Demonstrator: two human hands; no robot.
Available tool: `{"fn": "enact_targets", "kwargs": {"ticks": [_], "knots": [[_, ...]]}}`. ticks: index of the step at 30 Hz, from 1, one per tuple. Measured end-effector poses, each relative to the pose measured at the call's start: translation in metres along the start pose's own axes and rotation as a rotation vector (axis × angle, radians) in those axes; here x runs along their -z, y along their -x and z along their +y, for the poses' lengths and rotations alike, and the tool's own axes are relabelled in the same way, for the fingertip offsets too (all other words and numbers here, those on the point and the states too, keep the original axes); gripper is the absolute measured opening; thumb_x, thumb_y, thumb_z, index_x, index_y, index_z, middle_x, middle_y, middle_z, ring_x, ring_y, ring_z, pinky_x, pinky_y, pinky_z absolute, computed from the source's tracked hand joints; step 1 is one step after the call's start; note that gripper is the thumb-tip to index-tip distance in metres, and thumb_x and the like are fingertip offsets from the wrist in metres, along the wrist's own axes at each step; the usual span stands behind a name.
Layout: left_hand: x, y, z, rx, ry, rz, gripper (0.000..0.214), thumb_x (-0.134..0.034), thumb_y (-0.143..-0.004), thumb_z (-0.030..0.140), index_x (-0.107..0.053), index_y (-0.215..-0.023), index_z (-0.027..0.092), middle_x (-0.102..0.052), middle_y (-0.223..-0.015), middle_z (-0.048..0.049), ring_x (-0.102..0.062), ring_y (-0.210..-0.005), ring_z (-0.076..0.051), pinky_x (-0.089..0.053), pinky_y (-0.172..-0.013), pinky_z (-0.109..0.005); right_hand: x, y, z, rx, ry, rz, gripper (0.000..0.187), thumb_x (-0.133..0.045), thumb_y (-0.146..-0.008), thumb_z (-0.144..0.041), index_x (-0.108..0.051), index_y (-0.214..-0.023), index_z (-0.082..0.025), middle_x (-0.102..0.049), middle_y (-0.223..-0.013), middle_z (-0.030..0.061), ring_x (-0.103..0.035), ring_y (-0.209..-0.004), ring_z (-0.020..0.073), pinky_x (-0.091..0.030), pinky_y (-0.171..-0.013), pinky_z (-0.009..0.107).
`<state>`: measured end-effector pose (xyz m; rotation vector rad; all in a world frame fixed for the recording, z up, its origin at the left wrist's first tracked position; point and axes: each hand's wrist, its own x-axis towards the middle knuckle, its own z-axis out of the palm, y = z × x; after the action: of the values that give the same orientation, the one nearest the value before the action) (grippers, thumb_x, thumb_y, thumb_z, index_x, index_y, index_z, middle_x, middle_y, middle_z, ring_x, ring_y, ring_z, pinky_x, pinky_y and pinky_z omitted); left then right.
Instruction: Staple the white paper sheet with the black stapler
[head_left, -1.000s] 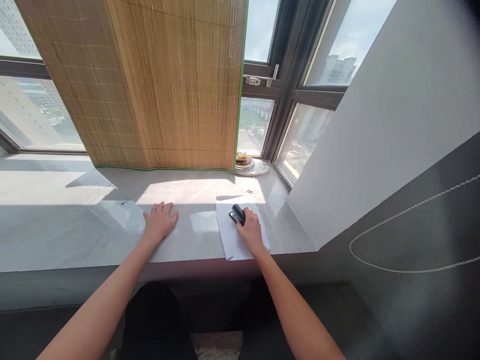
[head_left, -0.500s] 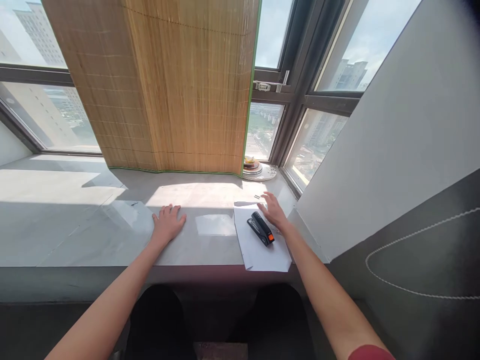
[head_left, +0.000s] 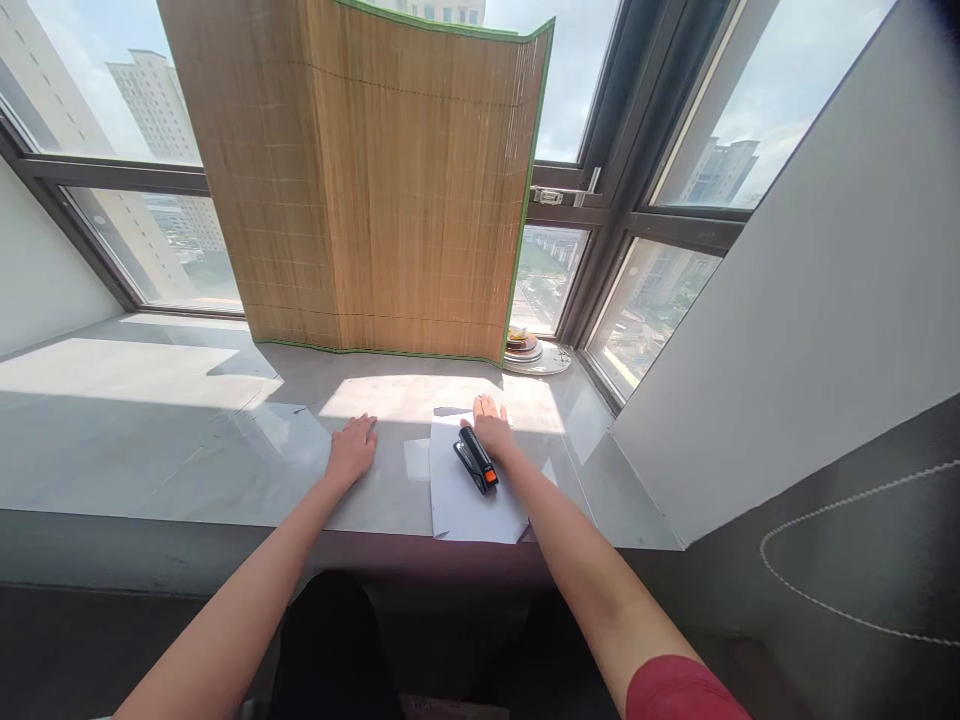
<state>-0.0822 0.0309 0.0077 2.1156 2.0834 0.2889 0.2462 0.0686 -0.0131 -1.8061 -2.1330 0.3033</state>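
A black stapler (head_left: pixel 476 460) with an orange end lies aslant on white paper (head_left: pixel 472 515). My right hand (head_left: pixel 493 430) lies flat on the upper part of the paper, its fingers stretched forward past the stapler's far end. The thumb is close to the stapler; whether they touch I cannot tell. Left of the paper, my left hand (head_left: pixel 352 452) rests on the pale stone windowsill (head_left: pixel 382 500) with its fingers extended and nothing held. A gap of bare sill separates it from the paper.
A bamboo mat (head_left: pixel 412 220) with green edging stands upright against the window behind the sill. Stacked plates (head_left: pixel 536 355) sit in the far right corner. A slanting white wall (head_left: pixel 780 300) bounds the right side, and a beaded cord (head_left: pixel 817 600) hangs there.
My right hand has shifted left, and the paper with the stapler has slid left along the sill. My left hand's fingers are closer together. The view has tilted and turned slightly.
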Motion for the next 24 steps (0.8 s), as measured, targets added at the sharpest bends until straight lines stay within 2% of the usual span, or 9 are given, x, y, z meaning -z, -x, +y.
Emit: {"fn": "enact_targets", "kwargs": {"ticks": [3, 5, 7, 10, 14, 16, 18, 21, 24], "knots": [[0.018, 0.002, -0.041, -0.019, -0.054, 0.001, 0.060, -0.034, -0.101, 0.021, -0.050, -0.158, 0.015, -0.032, -0.175, -0.0133, -0.033, -0.160, -0.031, -0.030, -0.129, -0.050, -0.020, -0.023, -0.057, 0.037, -0.018, -0.036, 0.073, -0.040, -0.108, -0.050, -0.030, -0.168, -0.009, -0.028, -0.174, 0.0215, -0.014, -0.166, 0.0331, -0.006, -0.132, 0.059], [0.024, 0.008, -0.070, 0.103, -0.147, 0.039, 0.062, -0.033, -0.104, 0.030, -0.047, -0.159, 0.008, -0.029, -0.175, -0.0197, -0.026, -0.162, -0.039, -0.025, -0.129, -0.060, -0.034, -0.036, -0.091, 0.059, -0.030, -0.053, 0.074, -0.039, -0.108, -0.051, -0.028, -0.169, -0.011, -0.027, -0.174, 0.0197, -0.012, -0.166, 0.0320, -0.006, -0.132, 0.058], [0.025, 0.015, -0.091, 0.127, -0.155, 0.045, 0.064, -0.027, -0.106, 0.037, -0.040, -0.164, 0.014, -0.029, -0.175, -0.0162, -0.024, -0.163, -0.039, -0.023, -0.128, -0.064, -0.045, -0.047, -0.118, 0.080, -0.044, -0.064, 0.074, -0.039, -0.108, -0.052, -0.028, -0.169, -0.011, -0.024, -0.176, 0.0183, -0.011, -0.166, 0.0313, -0.005, -0.132, 0.057], [0.020, 0.021, -0.101, 0.124, -0.154, 0.077, 0.063, -0.025, -0.106, 0.038, -0.041, -0.164, 0.018, -0.030, -0.175, -0.0141, -0.027, -0.162, -0.036, -0.024, -0.128, -0.063, -0.056, -0.058, -0.145, 0.103, -0.067, -0.073, 0.074, -0.039, -0.108, -0.051, -0.030, -0.168, -0.009, -0.023, -0.176, 0.0186, -0.014, -0.166, 0.0322, -0.004, -0.133, 0.057], [0.017, 0.021, -0.097, 0.119, -0.141, 0.127, 0.060, -0.029, -0.105, 0.038, -0.047, -0.159, 0.018, -0.037, -0.172, -0.0160, -0.033, -0.159, -0.036, -0.027, -0.127, -0.063, -0.057, -0.061, -0.157, 0.128, -0.096, -0.030, 0.074, -0.043, -0.108, -0.051, -0.029, -0.168, -0.010, -0.026, -0.175, 0.0181, -0.014, -0.166, 0.0332, -0.003, -0.133, 0.059], [0.017, 0.019, -0.097, 0.112, -0.120, 0.141, 0.060, -0.029, -0.105, 0.039, -0.048, -0.158, 0.018, -0.039, -0.171, -0.0161, -0.033, -0.158, -0.036, -0.027, -0.126, -0.063, -0.054, -0.058, -0.156, 0.213, -0.127, 0.069, 0.067, -0.044, -0.109, -0.043, -0.031, -0.168, -0.013, -0.027, -0.175, 0.0159, -0.014, -0.166, 0.0314, -0.004, -0.133, 0.060], [0.017, 0.019, -0.099, 0.111, -0.098, 0.149, 0.059, -0.030, -0.105, 0.040, -0.050, -0.156, 0.019, -0.040, -0.170, -0.0162, -0.034, -0.157, -0.036, -0.027, -0.126, -0.064, -0.051, -0.052, -0.154, 0.353, -0.180, 0.123, 0.053, -0.043, -0.108, -0.028, -0.045, -0.160, -0.018, -0.034, -0.173, 0.0117, -0.021, -0.164, 0.0271, -0.013, -0.134, 0.055], [0.017, 0.019, -0.101, 0.106, -0.084, 0.164, 0.057, -0.032, -0.105, 0.040, -0.052, -0.154, 0.018, -0.042, -0.168, -0.0166, -0.036, -0.156, -0.036, -0.028, -0.125, -0.065, -0.048, -0.040, -0.148, 0.512, -0.282, -0.030, 0.040, -0.046, -0.104, -0.015, -0.068, -0.136, -0.024, -0.055, -0.161, 0.0050, -0.040, -0.157, 0.0238, -0.035, -0.128, 0.044], [0.016, 0.019, -0.103, 0.094, -0.074, 0.177, 0.057, -0.033, -0.105, 0.040, -0.053, -0.153, 0.018, -0.044, -0.167, -0.0173, -0.037, -0.155, -0.037, -0.029, -0.124, -0.066, -0.044, -0.026, -0.136, 0.532, -0.333, -0.141, 0.032, -0.055, -0.099, -0.016, -0.073, -0.124, -0.026, -0.067, -0.149, 0.0028, -0.052, -0.149, 0.0257, -0.041, -0.123, 0.041]]}}
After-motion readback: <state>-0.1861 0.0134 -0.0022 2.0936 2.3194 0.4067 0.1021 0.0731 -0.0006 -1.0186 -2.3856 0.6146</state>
